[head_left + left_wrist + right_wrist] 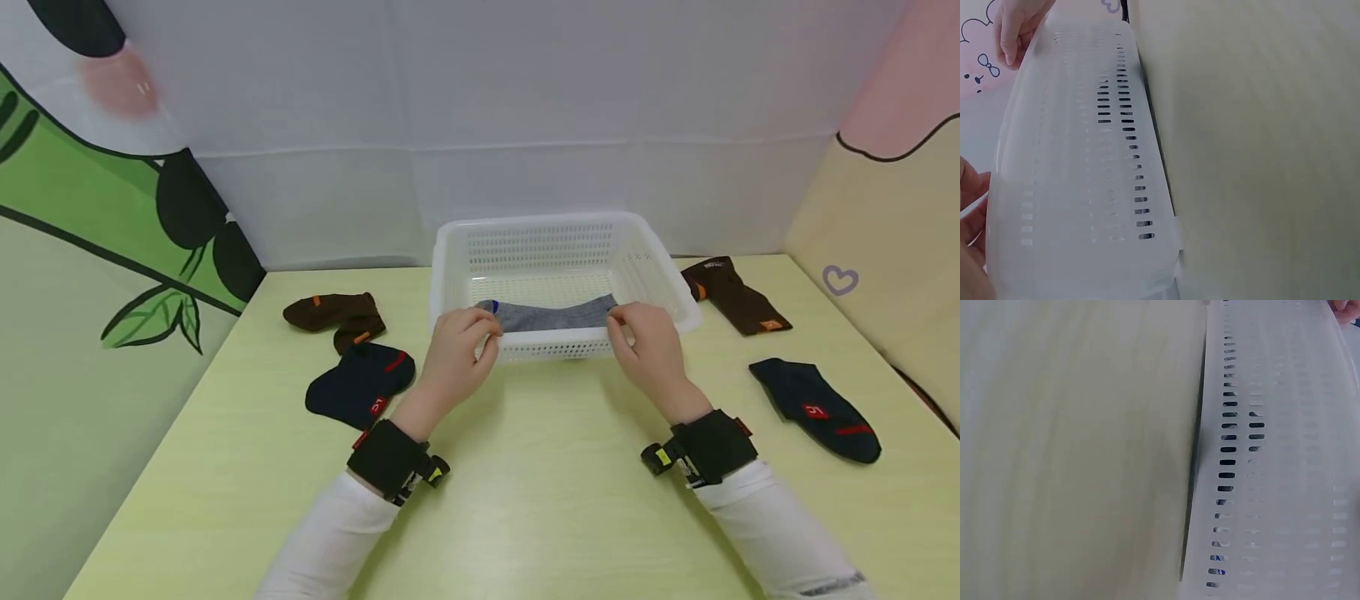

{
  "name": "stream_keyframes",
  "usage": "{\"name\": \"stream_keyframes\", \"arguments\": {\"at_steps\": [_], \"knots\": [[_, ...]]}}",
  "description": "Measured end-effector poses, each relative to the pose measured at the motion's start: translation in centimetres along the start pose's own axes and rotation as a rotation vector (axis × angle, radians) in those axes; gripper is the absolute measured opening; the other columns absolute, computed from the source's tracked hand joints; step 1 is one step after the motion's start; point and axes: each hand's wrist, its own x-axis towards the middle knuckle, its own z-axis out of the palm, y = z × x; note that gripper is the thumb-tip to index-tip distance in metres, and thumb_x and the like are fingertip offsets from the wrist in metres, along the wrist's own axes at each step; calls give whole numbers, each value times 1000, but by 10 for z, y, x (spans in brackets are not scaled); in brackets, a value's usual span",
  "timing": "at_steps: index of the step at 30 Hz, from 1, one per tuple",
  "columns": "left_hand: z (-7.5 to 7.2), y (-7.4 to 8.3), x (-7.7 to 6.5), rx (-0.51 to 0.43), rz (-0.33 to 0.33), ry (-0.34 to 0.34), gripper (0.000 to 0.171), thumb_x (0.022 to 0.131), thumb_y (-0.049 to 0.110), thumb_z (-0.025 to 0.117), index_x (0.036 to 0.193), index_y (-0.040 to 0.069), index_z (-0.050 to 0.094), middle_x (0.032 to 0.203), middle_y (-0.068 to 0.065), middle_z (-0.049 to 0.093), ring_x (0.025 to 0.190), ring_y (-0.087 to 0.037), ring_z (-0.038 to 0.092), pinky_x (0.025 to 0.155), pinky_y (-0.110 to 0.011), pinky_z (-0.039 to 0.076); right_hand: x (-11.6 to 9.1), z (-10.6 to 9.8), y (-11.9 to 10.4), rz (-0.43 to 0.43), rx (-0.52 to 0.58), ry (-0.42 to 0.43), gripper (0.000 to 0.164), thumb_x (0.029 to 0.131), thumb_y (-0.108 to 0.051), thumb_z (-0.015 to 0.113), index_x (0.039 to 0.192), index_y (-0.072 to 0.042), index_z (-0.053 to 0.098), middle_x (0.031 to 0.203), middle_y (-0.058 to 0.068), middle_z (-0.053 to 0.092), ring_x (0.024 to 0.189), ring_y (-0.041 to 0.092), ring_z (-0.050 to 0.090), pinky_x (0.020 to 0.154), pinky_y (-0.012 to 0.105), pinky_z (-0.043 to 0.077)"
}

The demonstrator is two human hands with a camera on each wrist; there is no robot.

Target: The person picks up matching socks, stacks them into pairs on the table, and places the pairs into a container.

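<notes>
A grey sock (555,316) with a small blue patch at its left end stretches along the front inside of a white plastic basket (540,335). My left hand (461,346) is over the basket's front rim near that left end, fingers bent and thumb apart. Near the sock's other end, my right hand (647,343) hangs with loosely bent fingers, index fingertip close to the fabric. In the left wrist view, the fingers of the right hand (1016,34) show above the rim, and no fabric spans the space between both hands.
Left of the basket lie a brown sock (337,315) and a dark navy sock (352,385) with red marks. On the right are another brown sock (738,300) and another navy sock (817,410). A fabric backdrop (525,100) rises behind the table (540,483).
</notes>
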Motion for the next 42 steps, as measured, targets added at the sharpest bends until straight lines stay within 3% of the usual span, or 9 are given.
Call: {"name": "stream_keyframes", "arguments": {"at_steps": [6,12,17,23,26,29,32,39,42], "knots": [[-3,10,-13,-67,81,51,13,83,0,56,80,6,66,84,-5,63,79,-23,58,77,-41,40,-7,-2,-1,-29,76,33,10,83,0,56,86,7,63,80,21,65,76,36,59,73,47,43],[-3,14,-25,-176,17,56,13,83,-2,57,80,7,66,78,-3,64,77,-20,57,71,-35,40,-17,-7,-7,40,187,81,9,80,11,57,83,5,63,77,16,63,72,20,55,70,24,41],[-3,18,-35,-353,-109,83,14,85,-7,56,82,3,65,76,-6,63,76,-19,57,73,-35,46,-21,-14,-15,179,335,98,11,83,15,55,83,7,63,69,10,59,65,-1,46,60,12,36],[6,19,-45,-508,-441,73,14,89,-6,53,85,-1,66,76,-12,64,73,-14,57,71,-24,47,-29,-17,-22,403,555,55,17,90,10,50,83,1,62,65,-10,54,56,3,46,52,16,38],[12,15,-51,-596,-610,69,14,91,-4,51,87,-6,65,77,-17,63,72,-8,55,71,-21,46,-34,-16,-18,517,657,24,21,94,5,48,85,-9,62,64,-10,54,55,6,47,54,17,41],[19,9,-56,-670,-715,74,16,92,-4,49,89,-10,63,76,-15,61,73,-5,55,73,-20,47,-39,-15,-10,597,712,22,19,96,0,47,87,-8,62,62,-8,54,56,7,48,55,18,42],[23,3,-59,-707,-758,89,16,93,-4,47,90,-11,62,74,-6,59,73,-6,55,73,-20,46,-42,-15,-4,621,782,36,17,97,-3,46,89,0,61,63,-5,55,57,8,48,56,18,43],[23,-1,-60,-722,-807,125,16,92,-3,47,91,-12,61,72,-1,58,72,-7,54,73,-20,45,-46,-12,4,632,875,41,26,99,-12,45,85,-15,66,64,-5,57,59,7,49,57,17,43],[23,-2,-59,-731,-833,132,16,92,-3,48,92,-13,60,72,0,57,72,-6,54,73,-20,45,-48,-13,7,686,848,-5,31,101,-15,42,81,-11,65,64,-7,57,59,7,49,58,18,43]]}}
